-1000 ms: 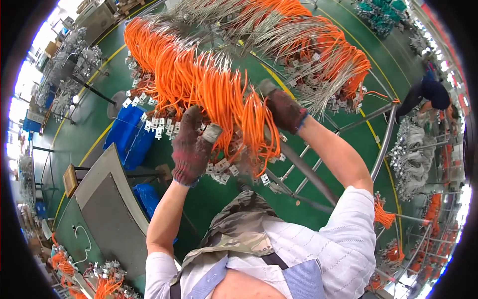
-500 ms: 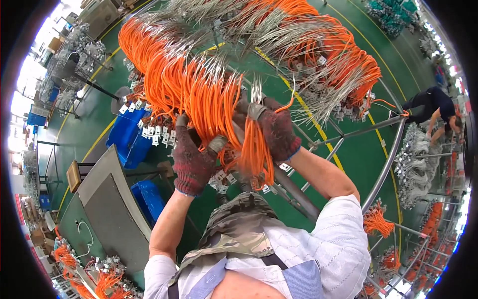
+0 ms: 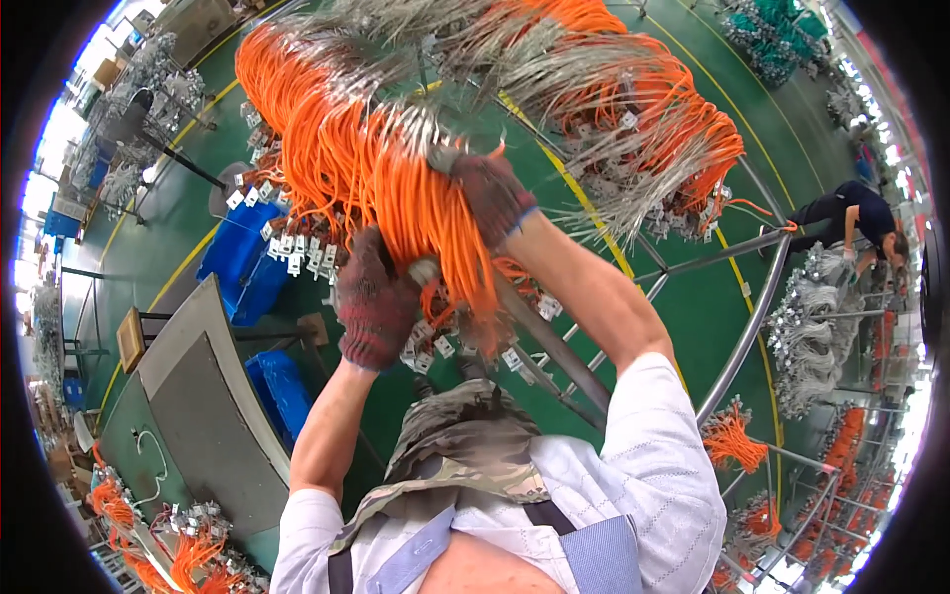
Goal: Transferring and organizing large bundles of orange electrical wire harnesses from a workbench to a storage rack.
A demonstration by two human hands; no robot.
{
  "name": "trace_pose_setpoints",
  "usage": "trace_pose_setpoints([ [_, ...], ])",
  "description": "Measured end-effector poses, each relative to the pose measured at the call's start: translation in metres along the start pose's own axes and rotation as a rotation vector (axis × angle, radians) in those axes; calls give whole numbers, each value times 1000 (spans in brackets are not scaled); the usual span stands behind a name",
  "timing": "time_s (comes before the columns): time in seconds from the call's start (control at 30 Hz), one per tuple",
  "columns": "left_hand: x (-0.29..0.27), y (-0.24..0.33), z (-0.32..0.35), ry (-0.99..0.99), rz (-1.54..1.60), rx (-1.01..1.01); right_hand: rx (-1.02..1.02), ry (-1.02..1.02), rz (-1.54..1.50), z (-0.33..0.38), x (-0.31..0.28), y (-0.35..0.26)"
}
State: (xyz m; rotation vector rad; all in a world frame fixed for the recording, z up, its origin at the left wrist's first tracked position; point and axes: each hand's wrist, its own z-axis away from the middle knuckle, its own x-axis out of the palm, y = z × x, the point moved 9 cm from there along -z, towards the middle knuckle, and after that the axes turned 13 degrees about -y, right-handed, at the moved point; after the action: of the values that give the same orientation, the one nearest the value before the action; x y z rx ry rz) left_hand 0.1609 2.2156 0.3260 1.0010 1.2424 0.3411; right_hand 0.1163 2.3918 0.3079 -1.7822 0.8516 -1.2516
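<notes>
A thick row of orange cables (image 3: 327, 148) hangs over a rail, their bare silvery ends fanned toward the far side and white connectors (image 3: 309, 252) dangling below. My right hand (image 3: 492, 196), in a dark red knitted glove, grips cables at the row's right end, near the silvery ends. Lower down, my left hand (image 3: 378, 302), gloved alike, is closed around the cables at the near side, its thumb in front and its fingers partly hidden among them. The lower ends of the cables between my hands are blurred.
A second heap of orange cables (image 3: 683, 109) lies on a rack beyond to the right. Metal rails (image 3: 757, 327) cross at right. Blue bins (image 3: 247, 262) and a grey-topped table (image 3: 218, 416) are at left. A co-worker (image 3: 866, 218) bends over grey cables at far right.
My right hand has moved left with its bunch of orange cables, which hung apart and now lies against the row. My left hand has shifted only slightly.
</notes>
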Motion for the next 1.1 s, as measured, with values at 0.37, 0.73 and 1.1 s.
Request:
trace_pose_setpoints([
  [0.37, 50, 83, 49, -505, -52, 272, 80, 146, -457, 116, 4, -9],
  [0.73, 77, 72, 79, -702, -472, 356, 266, 88, 30, 97, 72, -55],
  [1.1, 18, 40, 83, -915, 1221, 102, 269, 416, 644, 167, 159, -56],
])
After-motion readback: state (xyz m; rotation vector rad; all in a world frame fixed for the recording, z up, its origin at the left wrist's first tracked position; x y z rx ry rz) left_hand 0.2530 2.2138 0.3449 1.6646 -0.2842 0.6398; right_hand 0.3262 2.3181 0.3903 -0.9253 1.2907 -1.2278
